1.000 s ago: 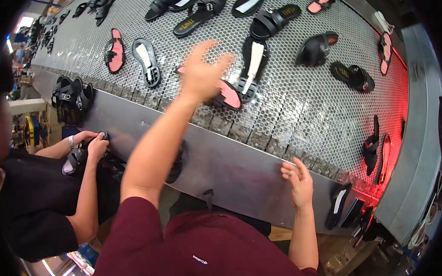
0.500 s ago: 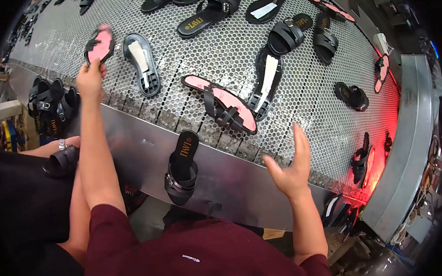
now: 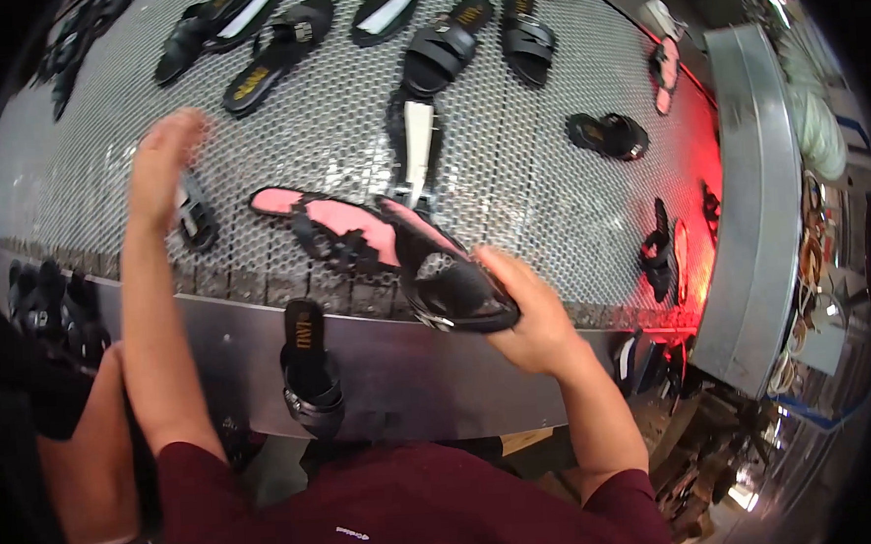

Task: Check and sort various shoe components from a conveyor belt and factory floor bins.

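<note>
My right hand [image 3: 531, 311] grips a black strapped sandal upper [image 3: 456, 281] with a pink underside, tilted above the near edge of the mesh conveyor. Just left of it, another pink-bottomed sandal upper [image 3: 345, 229] lies upside down on the mesh. Farther left, my left hand [image 3: 166, 163] is raised over the mesh, its blurred fingers stretched out and no thing visible in them. Beside that wrist is a black sole [image 3: 196, 220], partly hidden by the hand. A black slide sandal [image 3: 311, 372] rests on the metal ledge between my forearms.
On the perforated mesh conveyor [image 3: 282, 157] lie several sandals and soles. A black sole with a white strip [image 3: 417, 145] is beyond my right hand. Red light glows by a grey metal housing [image 3: 752, 206] at right. Black sandals [image 3: 58, 311] hang together at left, near another person's arm [image 3: 87, 477].
My left hand has let go of the pink-bottomed sandal upper. My right hand, empty before, now grips one. The view has shifted, moving the conveyor's contents leftward in the picture.
</note>
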### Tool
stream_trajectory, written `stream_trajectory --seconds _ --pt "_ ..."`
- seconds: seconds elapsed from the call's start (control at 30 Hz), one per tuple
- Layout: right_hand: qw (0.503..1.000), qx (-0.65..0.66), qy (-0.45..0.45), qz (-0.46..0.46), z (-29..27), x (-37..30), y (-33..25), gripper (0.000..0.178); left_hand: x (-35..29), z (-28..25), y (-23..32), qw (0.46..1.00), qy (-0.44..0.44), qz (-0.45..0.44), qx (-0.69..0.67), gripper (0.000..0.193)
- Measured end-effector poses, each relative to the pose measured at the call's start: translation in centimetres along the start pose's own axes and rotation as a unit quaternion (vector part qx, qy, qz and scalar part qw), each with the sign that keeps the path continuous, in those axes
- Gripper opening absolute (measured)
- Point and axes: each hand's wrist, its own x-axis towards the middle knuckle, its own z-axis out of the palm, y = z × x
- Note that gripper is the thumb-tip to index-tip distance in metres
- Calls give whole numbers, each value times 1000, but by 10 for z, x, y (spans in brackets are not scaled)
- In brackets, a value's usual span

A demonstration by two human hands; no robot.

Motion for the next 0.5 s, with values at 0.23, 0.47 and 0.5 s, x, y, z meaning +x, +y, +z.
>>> stream_trajectory --seconds 0.23,0.47,0.5 --pt "797 347 -64 491 -12 -168 69 35 98 -172 -181 748 223 -134 611 113" --pt "634 485 99 594 21 -226 75 30 118 -172 -201 885 163 -229 371 107" --pt "636 483 102 593 21 -228 77 32 114 -170 -201 892 154 -215 366 104"
